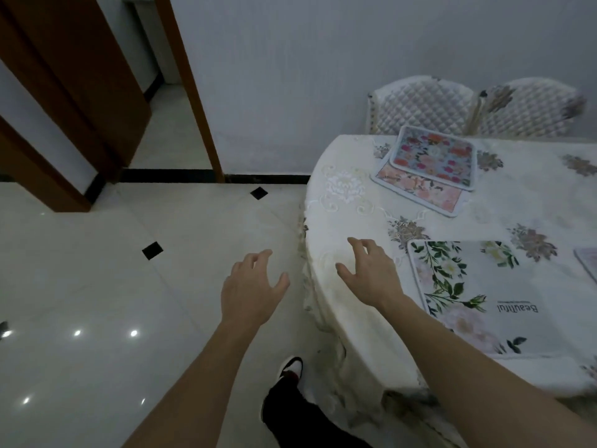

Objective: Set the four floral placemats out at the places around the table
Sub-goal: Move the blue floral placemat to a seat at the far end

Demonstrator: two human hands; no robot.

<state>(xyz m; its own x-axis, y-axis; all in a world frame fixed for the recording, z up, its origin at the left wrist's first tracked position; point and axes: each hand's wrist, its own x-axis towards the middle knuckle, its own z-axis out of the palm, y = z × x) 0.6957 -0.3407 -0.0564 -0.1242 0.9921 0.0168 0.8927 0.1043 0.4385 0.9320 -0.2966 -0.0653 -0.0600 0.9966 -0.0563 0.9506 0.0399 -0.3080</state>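
Note:
A round table (pixel 349 221) under a white embroidered cloth fills the right side. Near its front edge lies a white placemat with green leaves and pale roses (pixel 478 295). At the far side, a blue placemat with red and pink flowers (pixel 434 155) rests partly on top of a peach floral placemat (pixel 420 189). The corner of a fourth mat (pixel 588 261) shows at the right edge. My left hand (pixel 252 289) hovers over the floor beside the table, fingers apart, holding nothing. My right hand (pixel 371 270) hovers over the table's left rim, also holding nothing.
Two quilted chairs (pixel 420 106) (pixel 529 108) stand against the wall behind the table. A glossy tiled floor (pixel 113 286) spreads to the left, with a brown door frame (pixel 190 85) and doorway beyond. My leg and shoe (pixel 290 370) are close to the hanging cloth.

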